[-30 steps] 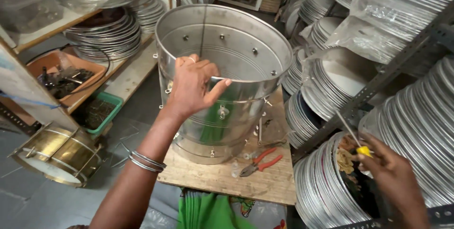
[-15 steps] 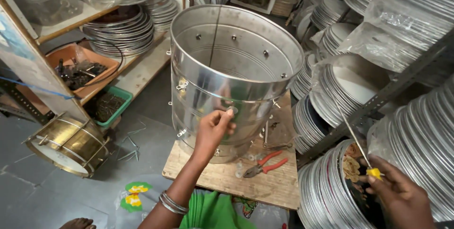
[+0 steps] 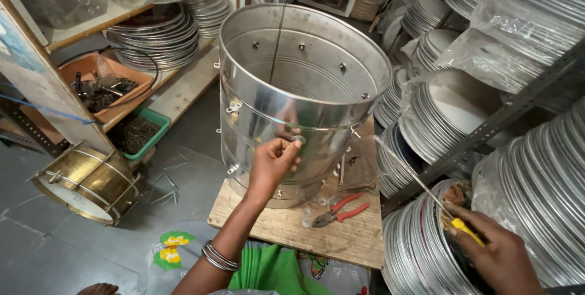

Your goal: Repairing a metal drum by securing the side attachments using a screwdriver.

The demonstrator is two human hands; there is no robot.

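A large shiny metal drum shell [image 3: 286, 106] stands upright and open-topped on a wooden board [image 3: 292, 225]. My left hand [image 3: 272, 163] presses its fingertips against the shell's outer wall, pinching a small round fitting [image 3: 298, 140] there. My right hand [image 3: 496, 252] is low at the right, shut on a yellow-handled screwdriver [image 3: 464, 230] whose thin shaft points up and left toward the shell. Red-handled pliers [image 3: 340, 209] lie on the board by the shell's base.
Stacks of metal rings and plates [image 3: 536, 167] fill racks at the right and a shelf [image 3: 158, 33] at the left. A brass drum [image 3: 88, 182] lies on the grey floor at the left. An orange tray [image 3: 103, 85] and a green tray [image 3: 143, 133] hold small hardware.
My left hand dropped from the shell's rim to its side wall and now holds a small fitting there. My right hand with the screwdriver has shifted slightly.
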